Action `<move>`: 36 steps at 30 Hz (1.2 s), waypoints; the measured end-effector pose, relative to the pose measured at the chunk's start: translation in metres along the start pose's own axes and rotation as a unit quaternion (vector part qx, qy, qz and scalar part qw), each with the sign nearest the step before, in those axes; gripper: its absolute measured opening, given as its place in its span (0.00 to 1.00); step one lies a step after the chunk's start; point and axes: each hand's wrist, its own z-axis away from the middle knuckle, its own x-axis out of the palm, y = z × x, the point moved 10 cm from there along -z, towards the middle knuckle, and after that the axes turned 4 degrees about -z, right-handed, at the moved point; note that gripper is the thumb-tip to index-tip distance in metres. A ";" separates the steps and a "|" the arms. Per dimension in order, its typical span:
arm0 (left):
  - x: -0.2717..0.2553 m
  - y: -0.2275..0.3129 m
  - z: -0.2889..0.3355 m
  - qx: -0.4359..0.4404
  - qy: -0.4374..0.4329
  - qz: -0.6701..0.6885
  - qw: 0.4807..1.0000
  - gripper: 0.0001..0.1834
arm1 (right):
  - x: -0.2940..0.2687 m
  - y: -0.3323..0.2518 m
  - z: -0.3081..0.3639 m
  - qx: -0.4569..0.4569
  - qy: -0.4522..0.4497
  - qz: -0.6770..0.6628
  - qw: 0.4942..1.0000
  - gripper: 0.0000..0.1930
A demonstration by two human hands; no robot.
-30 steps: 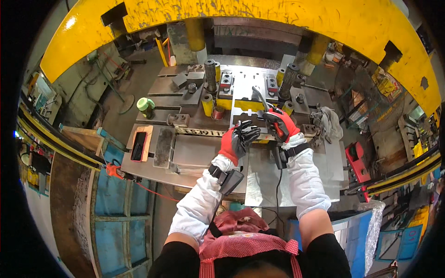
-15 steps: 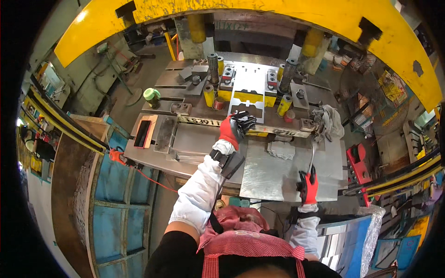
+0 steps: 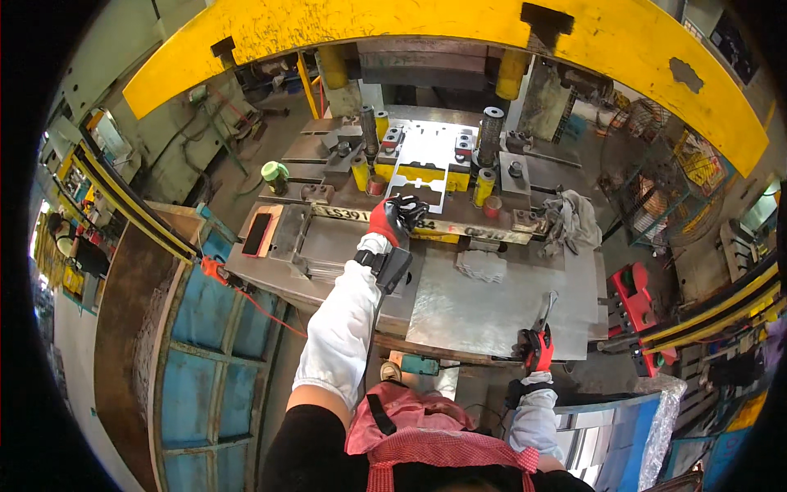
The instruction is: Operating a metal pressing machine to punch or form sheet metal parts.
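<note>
My left hand, in a red and black glove, is at the near end of a bright metal sheet with cut-outs. Its fingers are curled over the sheet's near left corner; the thumb's grip is partly hidden. The sheet lies in the die between yellow blocks and dark guide posts. Low on the right, my right hand, gloved alike, is closed round a silver metal tool that looks like a wrench. The tool points away from me above a flat metal plate.
A yellow press beam arches overhead. On the plate sits a small stack of metal pieces. A grey rag lies at the right, a green-capped bottle at the left. Striped bars flank both sides; a red rack stands right.
The view has shifted, so the die appears a little further left. My left fingers look more curled at the sheet's corner. The tool in my right hand is turned, showing its broader end.
</note>
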 end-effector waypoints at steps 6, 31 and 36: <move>0.008 0.003 0.006 -0.018 -0.001 -0.010 1.000 0.18 | -0.002 -0.006 0.004 -0.020 0.016 -0.035 0.999 0.13; -0.001 0.025 -0.012 0.190 -0.126 -0.319 0.920 0.15 | 0.014 -0.001 0.002 -0.004 -0.053 -0.062 0.997 0.12; 0.023 0.023 -0.005 0.396 -0.172 -0.666 0.608 0.13 | 0.007 -0.007 0.010 -0.007 0.017 -0.014 1.000 0.12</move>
